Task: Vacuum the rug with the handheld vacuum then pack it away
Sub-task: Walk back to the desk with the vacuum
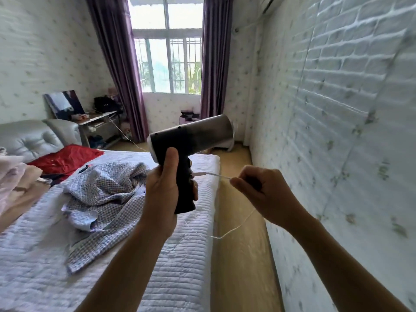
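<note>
Left hand (pixel 165 190) wraps the black grip of the handheld vacuum (pixel 188 152), holding it upright above the bed's (pixel 175 278) right edge, barrel pointing toward the window (pixel 167 61). Right hand (pixel 265 194) pinches a thin white cable (pixel 213 174) plugged into the grip; its slack loops down toward the floor (pixel 243 255). A checked cloth (pixel 101 199) lies crumpled on the bed.
</note>
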A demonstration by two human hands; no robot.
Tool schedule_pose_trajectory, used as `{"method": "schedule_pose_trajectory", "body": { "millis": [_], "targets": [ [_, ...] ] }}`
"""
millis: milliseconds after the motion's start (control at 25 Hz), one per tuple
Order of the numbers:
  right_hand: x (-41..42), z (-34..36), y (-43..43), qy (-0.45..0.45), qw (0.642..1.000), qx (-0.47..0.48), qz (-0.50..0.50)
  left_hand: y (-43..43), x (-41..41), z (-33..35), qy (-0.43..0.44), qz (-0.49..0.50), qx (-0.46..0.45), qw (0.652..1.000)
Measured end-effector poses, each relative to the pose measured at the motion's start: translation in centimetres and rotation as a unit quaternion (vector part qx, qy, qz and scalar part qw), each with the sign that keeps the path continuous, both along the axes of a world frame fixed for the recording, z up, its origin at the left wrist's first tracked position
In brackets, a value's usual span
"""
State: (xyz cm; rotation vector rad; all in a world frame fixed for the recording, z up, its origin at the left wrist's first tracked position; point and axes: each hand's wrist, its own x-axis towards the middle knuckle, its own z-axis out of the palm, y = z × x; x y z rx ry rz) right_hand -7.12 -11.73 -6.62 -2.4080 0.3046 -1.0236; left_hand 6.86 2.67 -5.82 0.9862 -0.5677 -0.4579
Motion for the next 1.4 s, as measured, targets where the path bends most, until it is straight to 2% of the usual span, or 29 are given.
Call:
{"method": "schedule_pose_trajectory", "body": {
  "millis": [280, 600, 760, 960, 1400],
  "targets": [
    [-1.4, -1.1, -11.3, -0.025, 0.999, 0.017, -0.03, -12.1, 0.5, -0.7, -0.019, -0.047, -0.008, 0.999],
    [7.5, -0.7, -28.7, -0.021, 0.997, 0.03, -0.067, -30.0, 9.4, -2.7, 0.034, -0.071, -0.022, 0.997],
    [12.7, -0.7, -36.4, -0.031, 0.998, 0.028, -0.05, -37.3, 13.8, -2.4, 0.042, -0.051, -0.012, 0.998],
    [18.2, -2.5, -45.6, -0.054, 0.995, 0.075, -0.036, -45.3, 18.2, -2.2, 0.026, -0.031, 0.024, 0.999],
    [34.2, -0.9, -69.7, -0.099, 0.98, 0.152, 0.085, -66.8, 29.8, 0.8, 0.005, 0.088, 0.049, 0.995]
  ]
}}
